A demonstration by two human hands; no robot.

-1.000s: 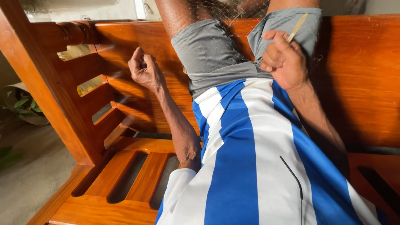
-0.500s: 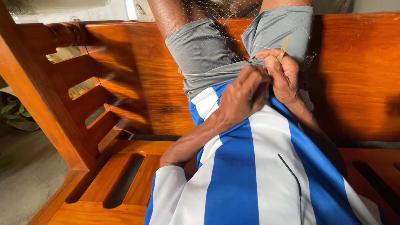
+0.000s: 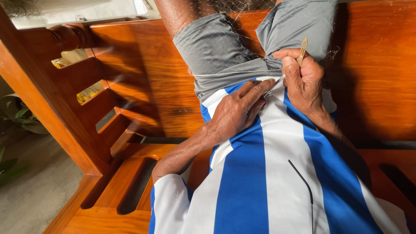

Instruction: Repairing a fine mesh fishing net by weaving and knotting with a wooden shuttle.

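I sit on a wooden bench in a blue and white striped shirt [image 3: 260, 182] and grey shorts [image 3: 225, 52]. A fine, nearly clear net [image 3: 225, 60] lies over my lap. My right hand [image 3: 303, 82] grips a thin tan netting needle [image 3: 301, 52], its tip pointing up. My left hand [image 3: 238, 110] rests on my belly with its fingers stretched toward the right hand, touching a thin metal piece [image 3: 274, 86] or taut thread at the net's edge.
The bench has a polished orange-brown seat [image 3: 143, 73], a slatted armrest [image 3: 91, 112] on my left and a slatted back [image 3: 130, 190] below. Green plant leaves [image 3: 17, 117] and a grey concrete floor [image 3: 39, 190] lie at the far left.
My left hand came down from the air over the bench and across to my lap, where it now meets the right hand. The right hand kept the needle and shifted slightly.
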